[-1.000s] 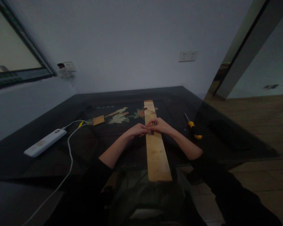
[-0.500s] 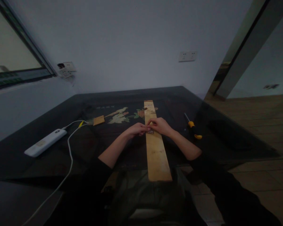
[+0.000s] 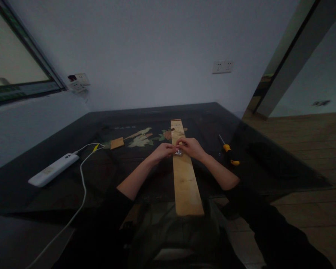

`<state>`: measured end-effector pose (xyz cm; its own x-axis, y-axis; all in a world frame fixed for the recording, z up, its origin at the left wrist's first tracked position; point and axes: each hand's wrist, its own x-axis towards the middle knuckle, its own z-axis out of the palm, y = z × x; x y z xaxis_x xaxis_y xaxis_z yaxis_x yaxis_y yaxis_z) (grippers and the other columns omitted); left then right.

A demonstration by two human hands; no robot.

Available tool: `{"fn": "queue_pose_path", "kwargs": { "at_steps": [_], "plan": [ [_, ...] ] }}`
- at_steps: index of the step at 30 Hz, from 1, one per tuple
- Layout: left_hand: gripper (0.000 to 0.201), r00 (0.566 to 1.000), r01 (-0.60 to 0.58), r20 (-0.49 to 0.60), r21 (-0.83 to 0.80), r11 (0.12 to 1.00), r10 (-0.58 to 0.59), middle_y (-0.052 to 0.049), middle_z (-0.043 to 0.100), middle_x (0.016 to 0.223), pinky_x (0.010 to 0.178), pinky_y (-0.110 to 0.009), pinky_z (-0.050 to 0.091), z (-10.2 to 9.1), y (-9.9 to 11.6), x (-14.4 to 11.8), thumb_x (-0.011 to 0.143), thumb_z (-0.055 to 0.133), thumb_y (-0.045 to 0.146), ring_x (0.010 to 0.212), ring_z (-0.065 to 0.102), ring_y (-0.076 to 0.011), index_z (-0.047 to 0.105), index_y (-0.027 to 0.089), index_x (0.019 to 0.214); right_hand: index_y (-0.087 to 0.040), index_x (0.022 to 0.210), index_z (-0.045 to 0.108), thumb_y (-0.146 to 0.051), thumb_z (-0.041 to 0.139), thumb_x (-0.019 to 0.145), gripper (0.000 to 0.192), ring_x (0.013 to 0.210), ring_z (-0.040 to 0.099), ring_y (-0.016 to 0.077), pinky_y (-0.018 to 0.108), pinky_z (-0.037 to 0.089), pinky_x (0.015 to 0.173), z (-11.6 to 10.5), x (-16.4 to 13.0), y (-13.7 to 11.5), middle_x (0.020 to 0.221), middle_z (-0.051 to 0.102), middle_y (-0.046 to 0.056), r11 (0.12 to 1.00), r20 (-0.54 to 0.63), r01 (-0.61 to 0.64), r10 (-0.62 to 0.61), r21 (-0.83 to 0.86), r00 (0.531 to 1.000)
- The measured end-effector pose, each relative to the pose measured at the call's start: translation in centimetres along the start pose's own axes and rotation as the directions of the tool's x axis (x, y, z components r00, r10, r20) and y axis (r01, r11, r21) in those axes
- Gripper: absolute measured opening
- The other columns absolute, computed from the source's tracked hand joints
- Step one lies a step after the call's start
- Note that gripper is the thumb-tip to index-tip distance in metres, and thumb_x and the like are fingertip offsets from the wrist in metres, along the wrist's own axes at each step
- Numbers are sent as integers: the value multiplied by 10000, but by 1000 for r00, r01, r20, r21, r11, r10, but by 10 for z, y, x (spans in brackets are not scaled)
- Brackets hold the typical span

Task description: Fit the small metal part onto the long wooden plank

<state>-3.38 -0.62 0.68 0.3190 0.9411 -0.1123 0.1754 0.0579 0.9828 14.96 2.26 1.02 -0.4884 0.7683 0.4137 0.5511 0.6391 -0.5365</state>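
A long wooden board [image 3: 186, 183] lies on the dark table, its near end jutting past the table edge toward my lap. Over its middle my hands meet, with a small shiny metal piece [image 3: 179, 152], perhaps a hinge, at the fingertips. My left hand [image 3: 164, 150] comes in from the left with its fingers pinched together against that piece. From the right, my right hand [image 3: 192, 147] pinches at the same spot, its fingertips touching those of the left. The fingers cover part of the metal piece, so its exact kind cannot be made out.
To the right lies a yellow-and-black screwdriver [image 3: 227, 150] beside a tiny shiny bit [image 3: 220, 154]. A small wooden block [image 3: 117, 143] and a white power strip [image 3: 54, 170] with its cable [image 3: 84, 186] are at left. The dark table [image 3: 145, 179] bears a floral inlay.
Both hands have lifted or shifted slightly away from me along the board. The metal piece has tilted and now catches more light. The board and screwdriver stay put.
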Motion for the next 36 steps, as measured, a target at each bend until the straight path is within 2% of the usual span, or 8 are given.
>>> {"fn": "queue_pose_path", "kwargs": {
  "at_steps": [3,8,10,14,17,23,29,36],
  "plan": [
    [384,999,-21,-40,38,999,22,64,409,532,482,-217,185,1,3,-1,684,748,475,476,299,-43,640,112,747,-202,889,709,-310,634,851,137,656,544,128,232,339,642,-1,0,-1,765,673,16,999,-51,-24,26,29,998],
    [335,1000,1,13,74,997,-2,69,393,506,481,-210,199,-1,6,-4,747,709,438,457,296,-43,607,122,705,-195,857,702,-285,647,819,113,655,534,127,231,343,637,3,-1,-2,737,647,7,995,-45,-71,74,72,996],
    [306,1000,20,1,90,996,-20,71,388,489,471,-205,200,-2,4,-3,776,682,408,437,299,-43,584,131,690,-189,837,695,-279,661,799,103,656,520,129,233,332,626,6,-1,-1,722,633,7,992,-40,-108,110,66,993],
    [255,994,42,-103,120,992,-30,80,374,479,450,-199,207,-2,-1,2,828,604,363,408,304,-50,559,151,694,-178,816,667,-306,665,793,130,670,508,132,234,326,627,9,0,0,715,612,11,987,-41,-143,146,71,988],
    [304,982,45,-191,198,979,-6,61,415,490,455,-197,225,-3,-5,6,841,564,365,416,333,-52,537,153,626,-177,798,643,-312,643,801,135,670,505,132,233,331,629,11,0,2,714,601,10,986,-34,-146,149,79,988],
    [374,960,36,-272,337,941,61,31,482,481,479,-205,266,-8,-8,9,845,534,425,446,406,-81,590,143,606,-184,822,615,-378,604,844,196,640,505,126,226,309,594,15,-1,6,689,587,1,986,94,-157,152,53,984],
    [435,958,20,-268,414,910,101,18,500,489,491,-218,282,-7,-9,9,842,503,490,458,433,-95,578,150,581,-194,848,617,-428,595,861,236,645,525,132,227,291,581,11,-2,3,716,620,18,982,133,-179,185,-62,974],
    [333,964,-3,-236,445,895,121,36,470,475,506,-225,290,-8,-10,9,772,519,404,472,422,-100,535,167,539,-205,894,623,-422,592,868,221,662,538,129,220,281,577,4,-2,-3,745,635,9,983,163,-146,163,-109,973]
  ]
}}
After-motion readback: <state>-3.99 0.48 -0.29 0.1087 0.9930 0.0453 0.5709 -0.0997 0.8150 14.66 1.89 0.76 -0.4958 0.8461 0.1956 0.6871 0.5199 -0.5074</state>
